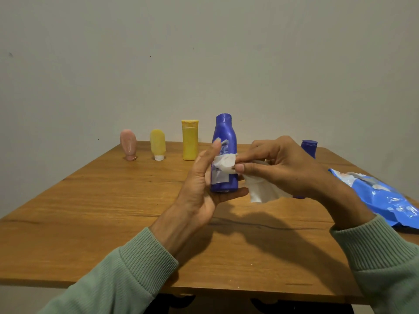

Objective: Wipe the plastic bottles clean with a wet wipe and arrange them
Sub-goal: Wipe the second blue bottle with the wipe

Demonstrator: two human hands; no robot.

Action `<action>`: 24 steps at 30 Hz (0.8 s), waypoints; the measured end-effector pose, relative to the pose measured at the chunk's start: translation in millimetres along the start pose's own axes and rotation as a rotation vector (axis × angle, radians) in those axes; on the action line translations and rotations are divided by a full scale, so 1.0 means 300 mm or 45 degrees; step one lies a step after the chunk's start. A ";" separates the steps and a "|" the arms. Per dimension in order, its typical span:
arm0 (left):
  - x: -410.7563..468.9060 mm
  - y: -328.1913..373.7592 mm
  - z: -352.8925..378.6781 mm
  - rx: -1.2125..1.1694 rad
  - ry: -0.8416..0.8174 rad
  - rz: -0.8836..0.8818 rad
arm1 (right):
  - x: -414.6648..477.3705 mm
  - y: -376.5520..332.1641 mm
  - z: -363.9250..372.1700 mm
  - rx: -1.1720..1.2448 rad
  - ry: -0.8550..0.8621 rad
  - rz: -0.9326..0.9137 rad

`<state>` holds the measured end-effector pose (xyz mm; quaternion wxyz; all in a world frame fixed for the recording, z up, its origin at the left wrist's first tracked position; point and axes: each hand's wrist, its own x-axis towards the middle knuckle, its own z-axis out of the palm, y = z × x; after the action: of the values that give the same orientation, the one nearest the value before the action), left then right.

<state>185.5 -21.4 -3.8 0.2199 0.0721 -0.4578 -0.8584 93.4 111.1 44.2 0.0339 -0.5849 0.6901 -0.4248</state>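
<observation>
**A:** How far along is the wiping?

**B:** About midway, I'd judge. The left hand [204,189] grips the tall blue bottle [225,137], holding it upright above the surface [113,200], thumb under its base and fingers up along its side. The right hand [283,168] pinches a white wet wipe [263,191] between thumb and fingertips and presses a fold of it against the bottle's label.

**A:** And the others?

**B:** Three stand in a row along the far edge: a pink tube [128,143], a pale yellow tube [157,143] and a yellow bottle [190,141], near each other and evenly spaced. That looks like the arranged set, though I cannot tell from here whether they are clean.

**A:** Anything left untouched?

**B:** A second blue bottle [309,148] stands behind the right hand, well apart from the row and mostly hidden. It probably waits its turn. The blue wipes packet [381,196] lies at the right edge.

**A:** So what remains?

**B:** Likely finishing this bottle, setting it beside the yellow one, then doing the last.
</observation>
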 end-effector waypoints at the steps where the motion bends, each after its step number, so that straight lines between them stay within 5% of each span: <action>1: 0.000 0.001 -0.003 -0.019 -0.013 -0.011 | -0.003 0.003 -0.008 0.022 -0.012 0.008; 24: 0.006 -0.003 -0.014 -0.158 0.061 -0.103 | -0.005 -0.005 0.057 -0.145 -0.256 0.002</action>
<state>184.9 -24.7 -6.8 0.2000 0.0973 -0.3950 -0.8913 104.3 103.1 33.6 0.0698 -0.6250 0.7066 -0.3242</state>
